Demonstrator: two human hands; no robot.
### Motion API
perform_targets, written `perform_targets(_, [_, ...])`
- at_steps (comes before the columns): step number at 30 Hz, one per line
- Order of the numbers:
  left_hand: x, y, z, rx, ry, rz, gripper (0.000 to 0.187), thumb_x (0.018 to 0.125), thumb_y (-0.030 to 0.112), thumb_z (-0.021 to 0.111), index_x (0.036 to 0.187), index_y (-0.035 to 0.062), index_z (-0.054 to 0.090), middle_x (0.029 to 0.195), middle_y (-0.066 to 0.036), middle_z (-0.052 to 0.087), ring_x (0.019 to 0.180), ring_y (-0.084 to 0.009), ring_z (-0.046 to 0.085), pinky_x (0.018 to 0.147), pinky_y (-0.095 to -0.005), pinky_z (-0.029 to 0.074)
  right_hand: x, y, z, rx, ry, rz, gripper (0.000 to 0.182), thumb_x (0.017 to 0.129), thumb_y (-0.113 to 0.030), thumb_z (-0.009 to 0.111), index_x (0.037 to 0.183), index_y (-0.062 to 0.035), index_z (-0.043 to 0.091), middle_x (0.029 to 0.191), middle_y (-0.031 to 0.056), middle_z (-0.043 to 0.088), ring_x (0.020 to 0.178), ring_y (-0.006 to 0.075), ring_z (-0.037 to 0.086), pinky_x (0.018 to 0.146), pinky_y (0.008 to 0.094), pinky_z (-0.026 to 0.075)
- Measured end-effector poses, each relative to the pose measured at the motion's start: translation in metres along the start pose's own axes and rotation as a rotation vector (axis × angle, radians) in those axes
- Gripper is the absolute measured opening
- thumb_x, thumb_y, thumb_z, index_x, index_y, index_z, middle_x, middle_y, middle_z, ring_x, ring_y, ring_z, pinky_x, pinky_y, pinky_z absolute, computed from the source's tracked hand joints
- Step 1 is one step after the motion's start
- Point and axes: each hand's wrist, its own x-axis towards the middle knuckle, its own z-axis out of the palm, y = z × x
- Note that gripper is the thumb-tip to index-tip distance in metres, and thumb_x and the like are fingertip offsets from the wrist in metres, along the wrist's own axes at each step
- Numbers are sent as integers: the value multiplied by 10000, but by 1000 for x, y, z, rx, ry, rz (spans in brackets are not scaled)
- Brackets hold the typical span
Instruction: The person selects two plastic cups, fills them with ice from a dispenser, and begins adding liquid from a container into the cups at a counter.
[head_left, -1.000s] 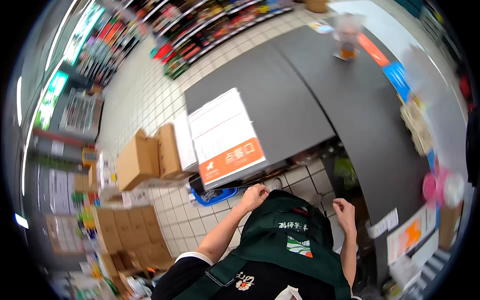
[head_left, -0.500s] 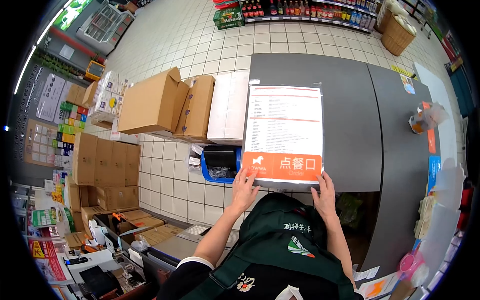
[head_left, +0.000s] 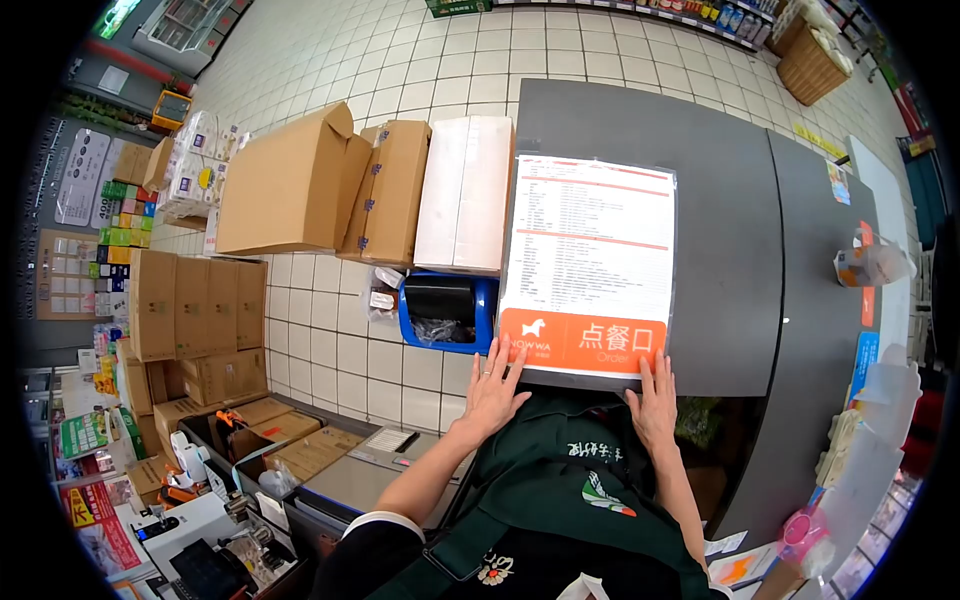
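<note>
A laminated menu sheet (head_left: 592, 240) lies on the dark grey counter (head_left: 700, 190). Its upper part is white with small print, and an orange band (head_left: 582, 341) with white lettering runs along the bottom. At the lower left corner rests my left hand (head_left: 492, 392), fingers stretched and spread, tips on the edge. My right hand (head_left: 653, 402) is open at the lower right corner, its fingers extended on the edge and the thumb apart. Neither hand is wrapped round anything. Below the sheet, a dark green apron (head_left: 540, 470) covers my front.
Left of the counter stand a white box (head_left: 467, 190), brown cartons (head_left: 285, 185) and a blue bin (head_left: 490, 310) with a black item inside. A plastic cup (head_left: 870, 262) sits at the right. Stacked cartons (head_left: 195, 305) and a cluttered checkout area (head_left: 200, 540) are further left.
My view has tilted, so the sheet and counter sit slightly further right in the picture. Both hands stay at the sheet's lower corners, the left with its fingers a little more spread.
</note>
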Motion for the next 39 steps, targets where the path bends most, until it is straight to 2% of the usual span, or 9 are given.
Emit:
perform_targets(11, [4,1,-5,-4,-16,0,845,746,252,724,1441,118,264,1514,-194,106,1403,-349,120,1079,-569,177,3,-2,3,-20,19,2,628,808,-145,641,1371,-63,376,1482,174,239,1343,393,259,1069,480,286])
perform_targets(14, [9,4,-8,52,9,15,810,781,320,692,1437,106,268,1505,-208,126,1396,-358,137,1070,-568,195,7,-4,5,-32,44,14,638,812,-147,634,1382,-61,360,1484,180,231,1343,398,255,1071,483,282])
perform_targets(20, [19,5,-9,-3,37,-9,810,771,297,698,1433,91,280,1509,-204,123,1399,-353,132,1078,-570,167,18,-4,11,-37,88,26,654,821,-152,625,1400,-60,334,1492,178,215,1348,400,242,1080,483,264])
perform_targets(32, [26,4,-9,29,27,-14,791,784,332,687,1425,95,290,1499,-214,136,1378,-377,173,1062,-543,242,22,-6,16,-48,104,61,659,831,-155,615,1410,-62,315,1499,176,197,1358,392,223,1085,498,244])
perform_targets(37, [27,3,-10,13,49,18,799,769,287,709,1417,70,295,1485,-237,151,1361,-401,198,1076,-485,257,22,-6,17,-32,104,71,665,829,-155,618,1412,-65,311,1499,177,196,1358,394,222,1084,505,243])
perform_targets(39, [28,1,-10,-18,66,36,807,762,268,715,1418,66,290,1488,-239,142,1364,-405,189,1070,-496,264,23,-4,20,-13,114,69,676,823,-150,625,1415,-71,309,1499,176,198,1359,397,218,1083,512,241])
